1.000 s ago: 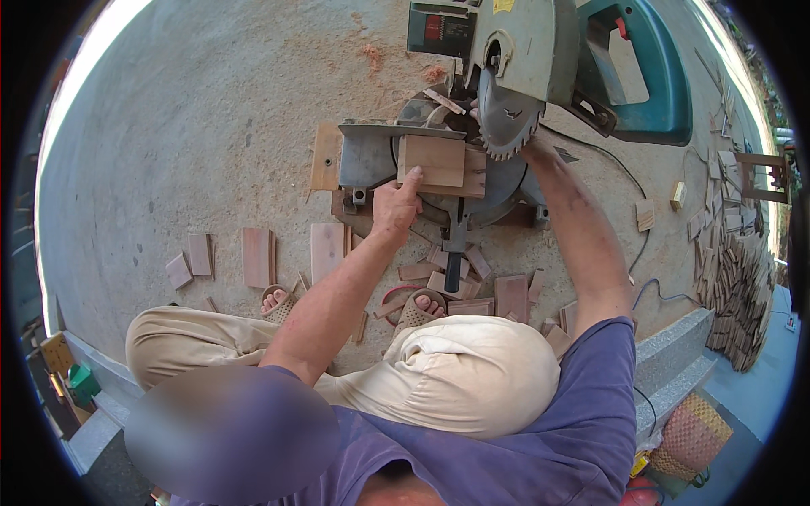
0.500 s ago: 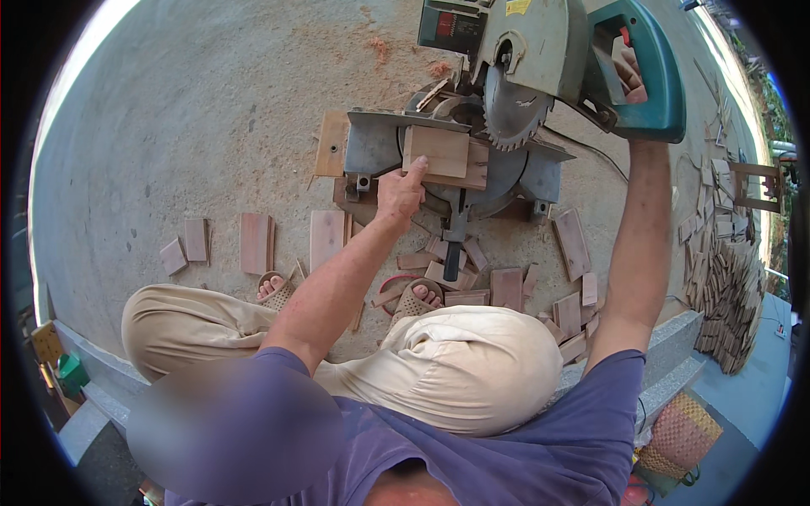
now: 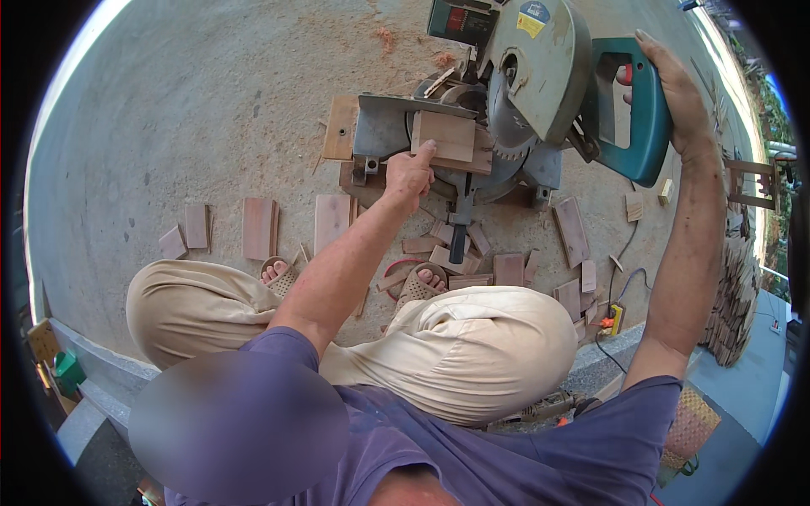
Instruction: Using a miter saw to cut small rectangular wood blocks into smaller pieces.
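Note:
My left hand [image 3: 408, 175] presses two stacked pale wooden boards [image 3: 450, 126] onto the metal base [image 3: 382, 126] of a miter saw, with the thumb on the top board. The boards lie beside the fence, just left of the toothed circular blade [image 3: 516, 126], which hangs below its grey guard [image 3: 536, 76]. My right hand [image 3: 675, 93] is closed around the green D-shaped handle [image 3: 650, 126] at the saw's upper right, its fingers reaching through the opening by the red trigger.
Loose wood pieces [image 3: 332, 221] lie around my sandaled feet. A pile of thin offcuts [image 3: 726, 295] is at the right, near a wooden frame [image 3: 751, 181], a cord [image 3: 624, 253] and a yellow power strip [image 3: 617, 319]. Concrete steps [image 3: 84, 371] edge the lower left, and a woven bag [image 3: 692, 426] sits lower right.
My right hand has risen from beside the blade to the saw handle. The saw head appears shifted slightly right and swung. My left hand stays on the boards.

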`<state>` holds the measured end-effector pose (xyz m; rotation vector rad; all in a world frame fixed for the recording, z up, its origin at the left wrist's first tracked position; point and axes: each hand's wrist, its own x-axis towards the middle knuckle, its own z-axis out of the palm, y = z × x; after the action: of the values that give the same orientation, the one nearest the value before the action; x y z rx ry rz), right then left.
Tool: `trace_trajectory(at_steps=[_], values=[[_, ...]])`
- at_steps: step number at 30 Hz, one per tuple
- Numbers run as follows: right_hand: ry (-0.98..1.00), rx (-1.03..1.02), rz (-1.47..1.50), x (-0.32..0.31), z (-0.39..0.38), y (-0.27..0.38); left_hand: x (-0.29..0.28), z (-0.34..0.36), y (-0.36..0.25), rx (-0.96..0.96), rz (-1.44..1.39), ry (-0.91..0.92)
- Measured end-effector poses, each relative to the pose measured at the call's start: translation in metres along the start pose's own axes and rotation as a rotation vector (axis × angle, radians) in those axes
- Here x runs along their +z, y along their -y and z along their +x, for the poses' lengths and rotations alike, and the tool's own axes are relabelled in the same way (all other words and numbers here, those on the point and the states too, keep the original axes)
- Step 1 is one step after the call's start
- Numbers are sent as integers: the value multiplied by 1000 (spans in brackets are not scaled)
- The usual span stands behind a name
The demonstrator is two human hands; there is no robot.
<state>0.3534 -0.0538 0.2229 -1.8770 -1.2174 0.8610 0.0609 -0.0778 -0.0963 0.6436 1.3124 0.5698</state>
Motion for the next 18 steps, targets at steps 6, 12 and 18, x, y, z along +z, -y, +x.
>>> trace_trajectory(at_steps=[6, 12, 18], values=[[-144, -51, 315, 53, -97, -48, -1, -2, -1, 40, 35, -17], [-234, -92, 360, 79, -125, -70, -2, 2, 3, 44, 52, -2], [-247, -120, 332, 80, -125, -72, -3, 1, 1, 47, 84, 2]])
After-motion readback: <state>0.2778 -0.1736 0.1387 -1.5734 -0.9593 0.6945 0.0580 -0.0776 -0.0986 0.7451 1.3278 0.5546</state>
